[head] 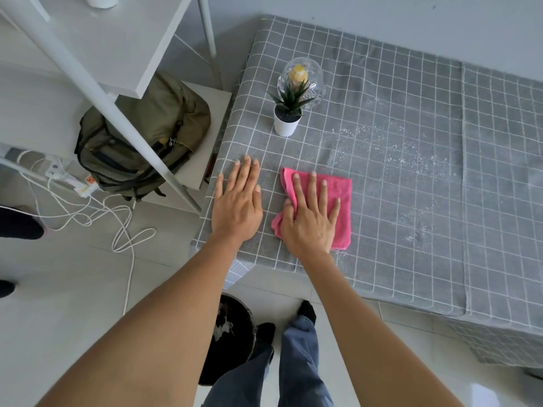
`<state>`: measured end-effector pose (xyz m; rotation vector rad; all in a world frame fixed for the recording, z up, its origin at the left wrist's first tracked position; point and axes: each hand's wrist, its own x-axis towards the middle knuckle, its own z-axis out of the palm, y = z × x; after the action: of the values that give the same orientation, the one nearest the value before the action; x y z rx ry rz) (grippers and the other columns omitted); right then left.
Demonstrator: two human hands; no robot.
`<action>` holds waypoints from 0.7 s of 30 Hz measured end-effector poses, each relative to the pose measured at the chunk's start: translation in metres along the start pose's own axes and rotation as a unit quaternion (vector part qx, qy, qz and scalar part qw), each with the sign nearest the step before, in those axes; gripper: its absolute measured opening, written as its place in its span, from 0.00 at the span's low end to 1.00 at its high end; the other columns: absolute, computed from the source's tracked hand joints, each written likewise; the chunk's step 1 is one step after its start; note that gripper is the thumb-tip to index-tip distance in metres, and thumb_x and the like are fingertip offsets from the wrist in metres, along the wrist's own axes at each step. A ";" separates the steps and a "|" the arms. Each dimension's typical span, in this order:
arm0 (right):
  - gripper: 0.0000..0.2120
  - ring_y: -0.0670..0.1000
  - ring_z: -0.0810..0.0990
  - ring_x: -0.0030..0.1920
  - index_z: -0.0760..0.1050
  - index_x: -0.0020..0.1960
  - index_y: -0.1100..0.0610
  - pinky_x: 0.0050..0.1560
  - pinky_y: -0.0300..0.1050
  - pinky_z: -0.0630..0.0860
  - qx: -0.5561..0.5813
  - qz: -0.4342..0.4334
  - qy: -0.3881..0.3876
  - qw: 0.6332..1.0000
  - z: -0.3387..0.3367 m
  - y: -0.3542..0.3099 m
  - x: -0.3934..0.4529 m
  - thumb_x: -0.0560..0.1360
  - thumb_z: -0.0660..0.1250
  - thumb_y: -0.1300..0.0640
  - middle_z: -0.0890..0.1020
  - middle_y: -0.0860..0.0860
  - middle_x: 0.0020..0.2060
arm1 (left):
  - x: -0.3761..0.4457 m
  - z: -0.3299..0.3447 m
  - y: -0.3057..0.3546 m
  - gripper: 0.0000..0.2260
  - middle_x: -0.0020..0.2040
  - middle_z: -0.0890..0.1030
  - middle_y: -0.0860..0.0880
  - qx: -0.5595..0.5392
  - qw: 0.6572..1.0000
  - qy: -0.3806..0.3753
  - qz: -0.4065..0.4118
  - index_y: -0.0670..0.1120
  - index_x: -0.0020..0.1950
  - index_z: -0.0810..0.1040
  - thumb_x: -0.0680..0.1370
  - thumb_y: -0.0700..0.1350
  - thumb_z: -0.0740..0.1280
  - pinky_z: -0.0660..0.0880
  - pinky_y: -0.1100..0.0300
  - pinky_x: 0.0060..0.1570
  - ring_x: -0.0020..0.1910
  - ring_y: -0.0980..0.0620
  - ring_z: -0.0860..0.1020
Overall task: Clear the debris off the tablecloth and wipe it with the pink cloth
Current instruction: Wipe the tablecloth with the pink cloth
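A grey tablecloth with a white grid [382, 201] covers the table. White crumbs and powder [405, 148] are scattered over its middle, to the right of my hands. The pink cloth [340, 189] lies folded near the table's front left corner. My right hand [311, 215] presses flat on top of it, fingers spread, thumb tucked into the cloth's left edge. My left hand [239, 201] rests flat and empty on the bare tablecloth just left of the pink cloth.
A small potted plant in a white pot [288, 118] and a clear glass dome [302, 80] stand behind my hands. A black bin [232, 333] sits on the floor by my feet. A white shelf frame, an olive backpack [141, 136] and white cables lie left.
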<state>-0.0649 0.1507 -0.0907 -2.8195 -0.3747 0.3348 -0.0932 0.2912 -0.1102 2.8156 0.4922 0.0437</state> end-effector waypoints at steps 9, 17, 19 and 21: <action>0.27 0.51 0.36 0.77 0.41 0.78 0.43 0.74 0.59 0.32 0.015 0.131 0.035 0.991 -0.017 0.054 0.007 0.81 0.46 0.46 0.40 0.47 0.78 | 0.001 -0.002 0.000 0.24 0.79 0.45 0.53 0.001 1.000 -0.012 -0.001 0.51 0.78 0.44 0.83 0.48 0.44 0.40 0.50 0.75 0.77 0.55 0.43; 0.26 0.51 0.35 0.77 0.38 0.77 0.42 0.72 0.57 0.29 -0.006 -0.008 -0.010 1.000 -0.001 0.007 -0.006 0.81 0.43 0.45 0.39 0.47 0.77 | 0.001 -0.002 0.001 0.23 0.79 0.46 0.53 0.008 1.000 -0.008 0.001 0.50 0.78 0.45 0.83 0.48 0.45 0.41 0.50 0.75 0.77 0.54 0.44; 0.26 0.51 0.37 0.77 0.40 0.77 0.40 0.73 0.57 0.31 -0.009 -0.021 -0.007 1.000 -0.003 0.021 -0.008 0.81 0.43 0.45 0.41 0.46 0.78 | 0.002 -0.002 0.000 0.23 0.79 0.46 0.53 0.009 1.000 -0.007 0.001 0.50 0.78 0.45 0.83 0.48 0.45 0.42 0.49 0.75 0.77 0.54 0.45; 0.27 0.51 0.38 0.77 0.40 0.77 0.40 0.74 0.57 0.32 -0.016 -0.010 0.004 1.000 -0.010 0.046 -0.010 0.80 0.42 0.44 0.42 0.46 0.78 | 0.001 -0.003 0.000 0.23 0.78 0.46 0.53 0.010 1.000 -0.010 0.001 0.50 0.78 0.44 0.83 0.48 0.44 0.42 0.49 0.75 0.77 0.54 0.44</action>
<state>-0.0620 0.1028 -0.0933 -2.8445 -0.4109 0.3152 -0.0924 0.2921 -0.1076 2.8338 0.4888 0.0101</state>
